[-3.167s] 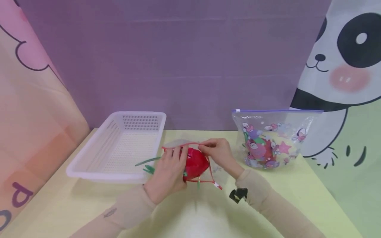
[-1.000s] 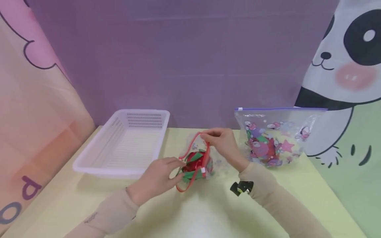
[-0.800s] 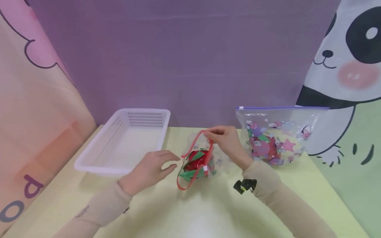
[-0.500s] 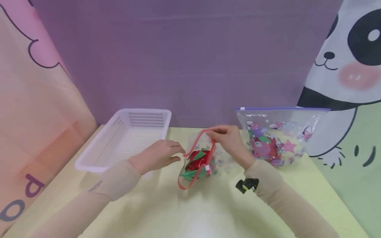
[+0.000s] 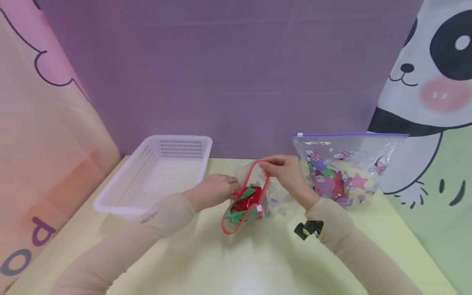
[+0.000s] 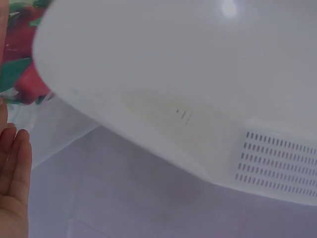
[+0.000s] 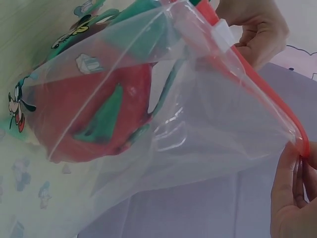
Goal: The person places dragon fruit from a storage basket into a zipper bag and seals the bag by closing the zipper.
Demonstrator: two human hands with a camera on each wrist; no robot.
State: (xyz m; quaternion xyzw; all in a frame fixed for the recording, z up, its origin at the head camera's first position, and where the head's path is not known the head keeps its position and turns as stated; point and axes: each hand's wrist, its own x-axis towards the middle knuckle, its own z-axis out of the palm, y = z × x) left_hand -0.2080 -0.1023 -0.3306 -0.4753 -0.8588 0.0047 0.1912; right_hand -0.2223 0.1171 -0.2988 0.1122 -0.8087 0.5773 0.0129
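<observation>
A clear zip bag (image 7: pixel 183 153) with a red zip edge and printed cartoon figures lies on the table, its mouth spread apart. Inside it sits a glossy red bundle (image 5: pixel 249 201) with green leaf-like pieces, kind unclear. My right hand (image 5: pixel 287 172) pinches the far part of the red edge between thumb and fingers. My left hand (image 5: pixel 215 189) is at the left side of the mouth, its curled fingers pinching the red edge. The white slider (image 5: pixel 259 209) is at the near right of the mouth. The left wrist view shows only part of the left hand (image 6: pixel 15 183).
A white perforated plastic basket (image 5: pixel 110 196) stands left of the bag. To the right, a second clear zip bag (image 5: pixel 365 153) with a purple zip stands upright, red and green things inside. A purple cloth (image 5: pixel 236 82) hangs behind the table (image 5: pixel 221 262).
The left hand has let go of the red bundle, drawn back left, then come up to the bag's left edge and taken hold. The right hand has kept its pinch, shifting slightly right.
</observation>
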